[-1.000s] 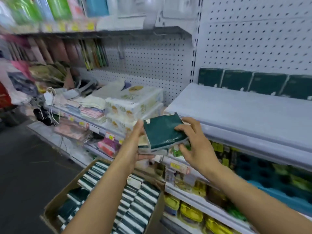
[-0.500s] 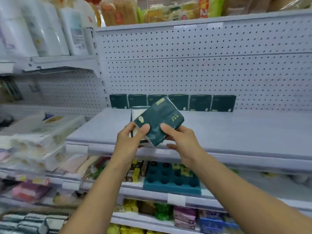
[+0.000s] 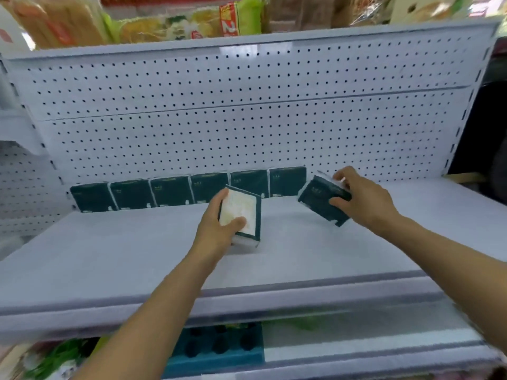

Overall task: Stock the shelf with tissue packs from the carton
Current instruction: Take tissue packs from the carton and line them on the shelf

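I have two packs in play. The right pack (image 3: 323, 200) sits in my right hand (image 3: 362, 198), fingers curled over its top and thumb across its dark face; it is tilted, lower corner near the shelf (image 3: 109, 248), just beside the right end of the row (image 3: 189, 192). That gap is what the next move turns on: six dark packs stand upright, side by side against the pegboard (image 3: 219, 105), and the free slot lies immediately right of the last one. I judge the right pack needs to be stood up, its face turned to match the row, and slid back and slightly left until it touches the end pack.

The left pack (image 3: 242, 215) is gripped in my left hand (image 3: 219, 231), pale face toward me, its bottom edge resting on or just above the shelf, I cannot tell which, in front of the row. It stands upright, long axis vertical.

Right of the row the shelf runs open to the upright at the far end, and the front half is bare, so there is room for both. The carton is out of sight.
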